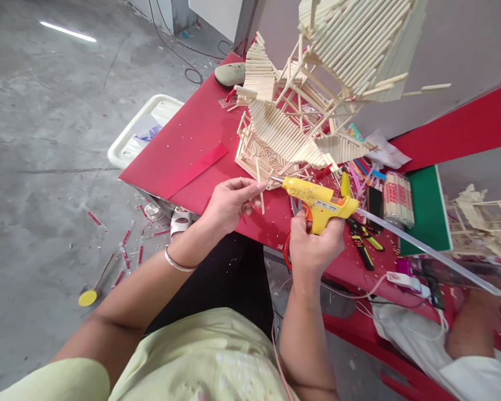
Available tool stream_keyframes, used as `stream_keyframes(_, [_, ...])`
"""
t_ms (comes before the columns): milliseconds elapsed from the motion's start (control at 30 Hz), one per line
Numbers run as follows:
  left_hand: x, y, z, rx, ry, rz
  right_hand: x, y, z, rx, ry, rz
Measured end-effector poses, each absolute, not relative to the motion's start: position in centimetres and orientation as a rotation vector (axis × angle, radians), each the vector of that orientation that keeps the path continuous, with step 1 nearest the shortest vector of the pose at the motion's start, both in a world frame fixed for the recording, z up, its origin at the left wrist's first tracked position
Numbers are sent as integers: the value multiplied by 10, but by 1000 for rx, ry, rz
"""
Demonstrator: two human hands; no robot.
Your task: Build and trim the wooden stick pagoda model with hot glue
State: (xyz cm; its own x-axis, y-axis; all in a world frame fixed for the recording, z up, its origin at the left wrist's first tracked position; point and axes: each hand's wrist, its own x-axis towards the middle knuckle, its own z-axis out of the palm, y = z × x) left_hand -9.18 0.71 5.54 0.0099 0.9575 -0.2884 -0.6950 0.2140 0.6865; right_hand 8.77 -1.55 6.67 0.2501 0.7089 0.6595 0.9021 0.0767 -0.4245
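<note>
Your shirt is nearest. Left hand pinches a stick, near side of the wooden model; right hand grips the glue gun, nozzle just beside the stick. Looks like gluing; next move calls for a steady pinch, light trigger.

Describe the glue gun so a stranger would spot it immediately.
On the red table stands a large wooden stick model. On its near side, the right hand grips the glue gun. Unlike the black-and-yellow tool lying nearby, it has a mostly yellow body and a long translucent rod jutting from its back.
</note>
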Motion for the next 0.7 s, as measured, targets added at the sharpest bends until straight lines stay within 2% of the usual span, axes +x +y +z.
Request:
stream_keyframes(300, [-99,16,57,178,722,1443,104,-43,53,-1759,-1579,-190])
stream_keyframes(700, [-95,18,59,152,777,1468,105,-43,48,-1770,-1566,-222])
